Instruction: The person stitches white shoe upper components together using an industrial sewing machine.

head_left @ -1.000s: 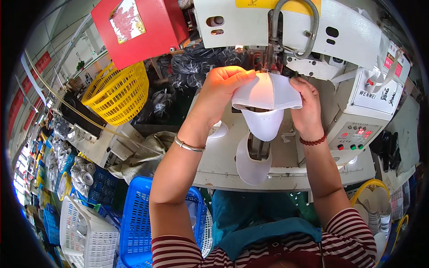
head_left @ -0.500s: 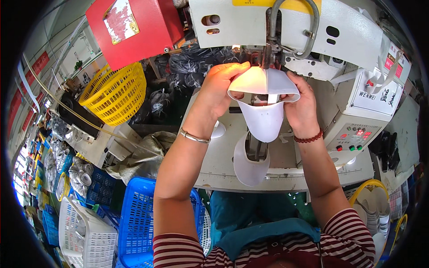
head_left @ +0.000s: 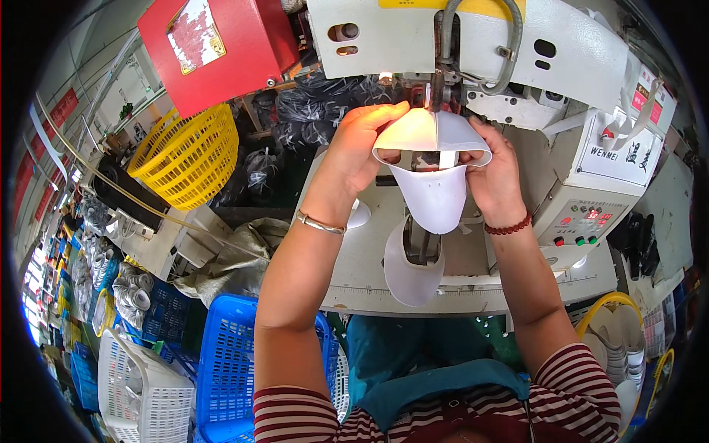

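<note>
A white shoe upper (head_left: 434,198) sits under the pressing head of a grey-white machine (head_left: 377,44), its rounded toe part facing me. My left hand (head_left: 359,146) grips the upper's left edge near the seam, fingers closed around it. On the opposite edge my right hand (head_left: 496,168) is closed too, with some fingertips inside the opening. Warm orange light falls on the left half of the upper and on my left fingers. Below it, a second white upper (head_left: 410,279) hangs around a metal arm of the machine.
A control box (head_left: 587,221) with lit digits and buttons stands to the right. Left of the machine are a red metal box (head_left: 221,44) and a yellow basket (head_left: 185,162). Blue (head_left: 225,369) and white (head_left: 144,391) baskets stand lower left; a yellow-rimmed basket of white pieces (head_left: 617,332) is lower right.
The pressing head's rod looks lower and nearer the seam of the upper. Both hands keep their hold almost in place; the whole view has shifted slightly.
</note>
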`<state>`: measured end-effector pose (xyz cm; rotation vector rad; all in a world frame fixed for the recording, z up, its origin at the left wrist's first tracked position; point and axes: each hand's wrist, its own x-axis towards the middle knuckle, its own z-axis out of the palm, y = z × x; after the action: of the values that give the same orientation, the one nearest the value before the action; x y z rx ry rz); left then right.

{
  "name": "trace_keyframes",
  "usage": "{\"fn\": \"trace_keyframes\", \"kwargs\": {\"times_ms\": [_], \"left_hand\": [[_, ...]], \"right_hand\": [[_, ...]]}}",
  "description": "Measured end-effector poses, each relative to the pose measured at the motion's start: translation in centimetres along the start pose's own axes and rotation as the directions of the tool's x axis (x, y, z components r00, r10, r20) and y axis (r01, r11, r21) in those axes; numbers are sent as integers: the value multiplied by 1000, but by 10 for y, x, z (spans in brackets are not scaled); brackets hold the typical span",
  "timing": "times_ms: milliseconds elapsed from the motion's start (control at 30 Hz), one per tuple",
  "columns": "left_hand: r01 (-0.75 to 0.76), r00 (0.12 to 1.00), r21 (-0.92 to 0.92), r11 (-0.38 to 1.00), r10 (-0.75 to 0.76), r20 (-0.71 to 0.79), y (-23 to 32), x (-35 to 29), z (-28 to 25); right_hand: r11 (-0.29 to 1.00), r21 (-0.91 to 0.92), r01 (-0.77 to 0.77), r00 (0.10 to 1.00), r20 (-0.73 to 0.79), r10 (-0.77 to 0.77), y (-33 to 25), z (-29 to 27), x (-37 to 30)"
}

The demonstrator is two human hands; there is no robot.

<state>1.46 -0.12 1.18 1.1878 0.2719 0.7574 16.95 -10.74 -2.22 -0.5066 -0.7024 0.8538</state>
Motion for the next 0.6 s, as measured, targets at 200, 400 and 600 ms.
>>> {"fn": "trace_keyframes", "kwargs": {"times_ms": [200,400,600], "left_hand": [[7,1000,-28,1000,-6,22,-2,1,-2],[26,1000,-91,996,-26,10,-7,3,-5],[38,998,-139,990,-32,49,-18,7,-8]], "right_hand": [[1000,-23,-16,1000,-27,15,-2,4,-3],[998,0,-67,996,-63,66,1,4,-1],[994,-32,-108,986,-135,103,8,-6,4]]}}
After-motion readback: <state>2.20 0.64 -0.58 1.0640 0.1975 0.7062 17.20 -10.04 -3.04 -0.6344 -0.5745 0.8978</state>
